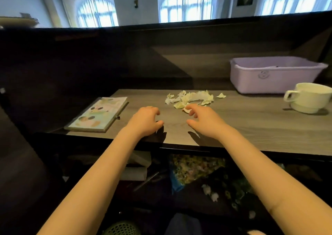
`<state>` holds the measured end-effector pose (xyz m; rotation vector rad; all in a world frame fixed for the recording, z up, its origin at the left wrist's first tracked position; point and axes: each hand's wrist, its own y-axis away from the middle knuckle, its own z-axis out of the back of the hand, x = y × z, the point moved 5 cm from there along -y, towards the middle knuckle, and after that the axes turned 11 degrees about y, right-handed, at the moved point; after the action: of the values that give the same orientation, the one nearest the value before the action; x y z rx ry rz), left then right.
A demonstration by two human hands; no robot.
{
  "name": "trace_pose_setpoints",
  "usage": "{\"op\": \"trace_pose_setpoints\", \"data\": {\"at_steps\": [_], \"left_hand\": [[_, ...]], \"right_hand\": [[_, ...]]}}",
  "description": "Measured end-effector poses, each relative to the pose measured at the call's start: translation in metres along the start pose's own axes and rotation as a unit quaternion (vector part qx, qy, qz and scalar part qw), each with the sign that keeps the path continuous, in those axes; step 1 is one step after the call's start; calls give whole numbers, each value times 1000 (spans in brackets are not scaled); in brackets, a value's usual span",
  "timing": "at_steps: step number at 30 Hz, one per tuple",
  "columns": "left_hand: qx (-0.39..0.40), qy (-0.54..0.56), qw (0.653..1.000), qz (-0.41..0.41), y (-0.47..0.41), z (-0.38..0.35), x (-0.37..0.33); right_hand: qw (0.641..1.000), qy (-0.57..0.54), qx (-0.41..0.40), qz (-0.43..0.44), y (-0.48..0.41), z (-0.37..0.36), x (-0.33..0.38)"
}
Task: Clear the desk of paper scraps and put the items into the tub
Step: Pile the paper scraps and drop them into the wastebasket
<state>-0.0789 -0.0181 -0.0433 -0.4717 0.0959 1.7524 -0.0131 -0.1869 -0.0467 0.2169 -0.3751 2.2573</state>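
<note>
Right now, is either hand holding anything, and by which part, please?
Nothing: left hand hovers empty; right hand only reaches toward the paper scraps.

We've got the desk [251, 126] in grey wood-grain, matt, with fine streaks running along its length; the strip on its front edge looks black and glossy. Mid-desk, toward the far edge, the paper scraps [190, 98] look thin, torn and crinkled, a dull cream and white. At the far right corner the tub [265, 83] reads as lilac plastic, smooth with a soft sheen and a round mark moulded into its front wall. By the right edge we see the cup [309, 98], seemingly white ceramic, smooth and glazed. Near the left front corner, the booklet [98, 115] shows a printed pastel cover with a faint shine. Behind the far edge, the dark panel [89, 63] looks smooth and dimly reflective.
</note>
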Motion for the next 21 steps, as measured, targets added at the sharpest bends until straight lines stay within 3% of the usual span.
{"op": "trace_pose_setpoints", "data": {"at_steps": [3, 8, 15, 21], "left_hand": [[15, 42, 999, 12, -32, -16, -7], [-39, 87, 995, 13, -69, -40, -19], [-17, 36, 999, -7, -118, -72, -35], [45, 26, 998, -18, -133, -88, -35]], "right_hand": [[999, 11, -16, -37, -20, -4, -32], [990, 30, -91, -105, -60, -6, -88], [995, 64, -9, -76, -107, -17, -122], [994, 93, 46, -36, -112, -26, -125]]}}
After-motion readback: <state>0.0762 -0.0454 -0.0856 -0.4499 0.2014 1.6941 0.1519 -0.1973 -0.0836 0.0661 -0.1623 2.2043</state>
